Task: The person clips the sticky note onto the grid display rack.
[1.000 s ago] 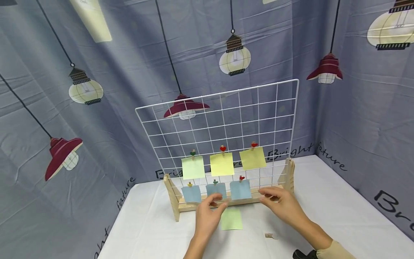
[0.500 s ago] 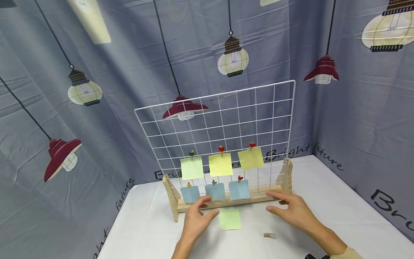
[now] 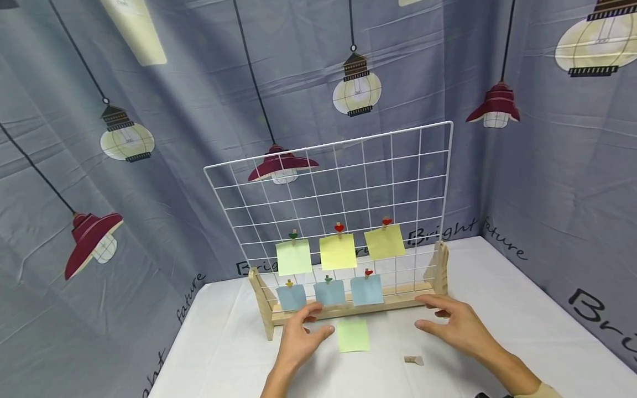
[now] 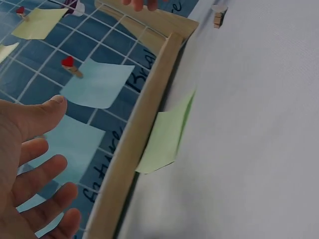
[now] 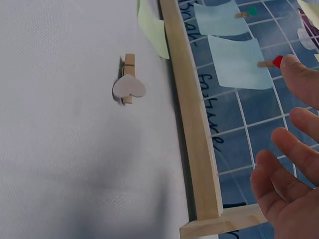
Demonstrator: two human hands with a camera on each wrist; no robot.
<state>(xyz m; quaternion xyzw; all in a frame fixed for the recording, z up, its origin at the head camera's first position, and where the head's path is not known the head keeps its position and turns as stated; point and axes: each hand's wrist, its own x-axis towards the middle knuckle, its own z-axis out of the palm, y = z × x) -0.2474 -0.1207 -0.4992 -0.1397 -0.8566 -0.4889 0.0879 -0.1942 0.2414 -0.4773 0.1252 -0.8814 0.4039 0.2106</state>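
Note:
My left hand (image 3: 299, 338) hovers in front of the lower left blue notes, thumb and fingers apart and holding nothing. My right hand (image 3: 460, 323) is held off to the right, before the wooden base (image 3: 398, 300), also with nothing in it. Between the hands a pale green sticky note (image 3: 354, 335) lies on the white table, its edge curling up in the left wrist view. A small wooden clothespin (image 3: 413, 360) with a pale heart (image 5: 129, 86) lies to the note's right. On the white wire grid (image 3: 328, 182), heart-topped clothespins hold a yellow-green upper row and blue notes (image 3: 366, 290) below.
The grid stands upright in wooden feet (image 3: 261, 304) at the back of the table (image 3: 219, 354). A blue-grey curtain (image 3: 189, 110) printed with lamps hangs behind and along the sides. A dark object shows at the bottom edge near the right sleeve (image 3: 539, 391).
My hands have moved apart, the left one leftward and the right one rightward, away from the blue notes. The green note and loose clothespin stay on the table.

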